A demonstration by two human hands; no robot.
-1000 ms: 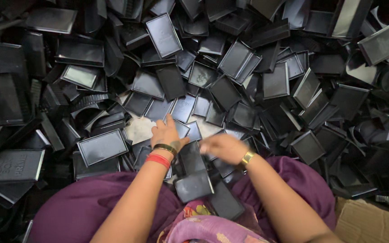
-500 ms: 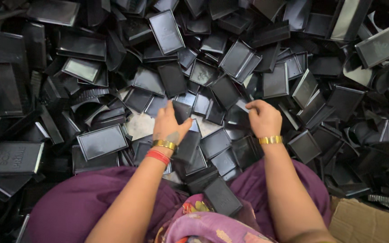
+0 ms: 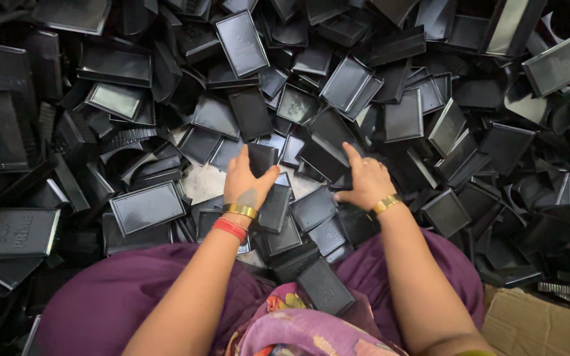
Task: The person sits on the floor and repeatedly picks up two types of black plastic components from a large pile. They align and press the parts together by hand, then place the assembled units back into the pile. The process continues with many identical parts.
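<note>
Black plastic trays (image 3: 146, 206) cover nearly the whole floor in a loose, overlapping heap: shallow rectangular pieces with raised rims and smooth, faintly glossy faces, some flat, some tipped on edge, a few larger ribbed ones at the left. Between them a small patch of pale speckled floor (image 3: 200, 183) shows just left of the hands. The person sits with knees under purple cloth (image 3: 120, 296), a floral pink fabric bunched at the lap. The left hand (image 3: 249, 181) is clamped on a small black tray (image 3: 260, 158), thumb on one side and fingers curled over its upper edge, holding it tilted just above the heap; a gold bangle and a red one ring that wrist. The right hand (image 3: 363, 181), well apart from the left, lies palm down on the pile with fingers spread and the forefinger stretched out, pressing on flat trays but gripping none. One more small tray (image 3: 324, 287) rests on the lap. Brown cardboard (image 3: 542, 326) lies at the lower right.
</note>
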